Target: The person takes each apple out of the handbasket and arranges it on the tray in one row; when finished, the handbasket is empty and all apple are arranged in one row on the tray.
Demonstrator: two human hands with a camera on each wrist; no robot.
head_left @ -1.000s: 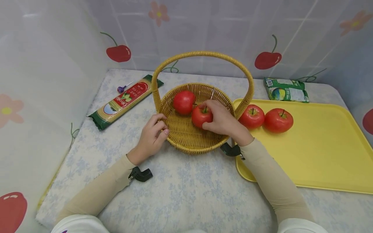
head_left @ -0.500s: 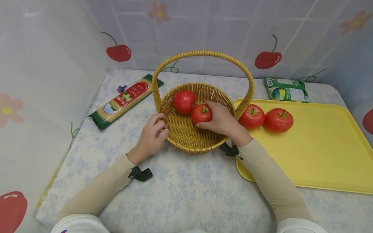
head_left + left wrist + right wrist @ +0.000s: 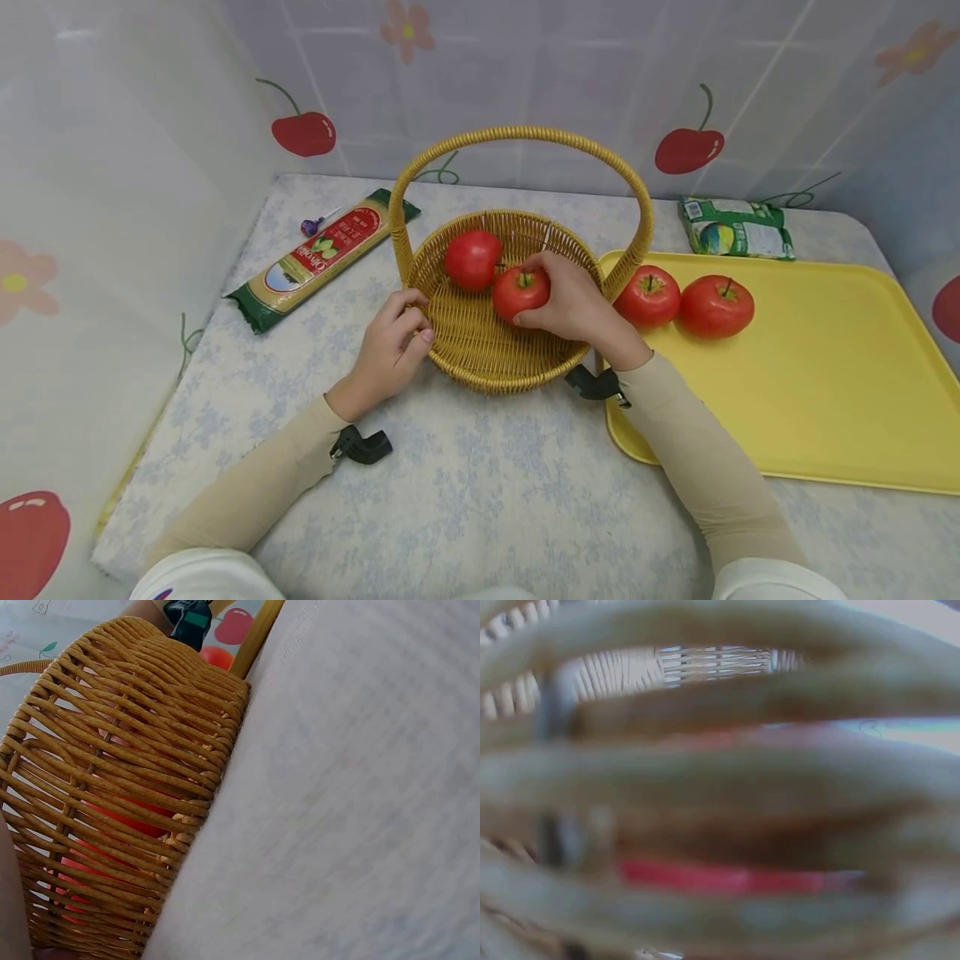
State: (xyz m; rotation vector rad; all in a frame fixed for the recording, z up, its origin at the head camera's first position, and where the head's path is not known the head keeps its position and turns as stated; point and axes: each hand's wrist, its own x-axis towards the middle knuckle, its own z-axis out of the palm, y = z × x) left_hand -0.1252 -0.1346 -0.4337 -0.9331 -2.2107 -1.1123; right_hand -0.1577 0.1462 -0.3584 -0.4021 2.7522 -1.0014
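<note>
A yellow wicker basket (image 3: 480, 379) with a tall arched handle stands on the table, two red apples inside. My right hand (image 3: 573, 304) reaches under the handle and holds the right-hand apple (image 3: 517, 293) from its right side, thumb at the front and fingers at the back. The other apple (image 3: 472, 260) lies against it at the back left. My left hand (image 3: 386, 350) grips the basket's left rim with curled fingers. In the left wrist view the basket's woven side (image 3: 127, 772) shows red between its strands. Blurred strands (image 3: 727, 780) cover most of the right wrist view.
Right of the basket, a yellow tray (image 3: 810, 375) carries two more apples (image 3: 716, 307) at its left end. A green packet (image 3: 737, 229) lies behind the tray. On the left are a long packet of pasta (image 3: 322, 258) and a lollipop (image 3: 312, 226).
My right hand has shifted its fingers and thumb slightly around the apple, which stays at about the same spot in the basket. The left hand keeps its place on the rim.
</note>
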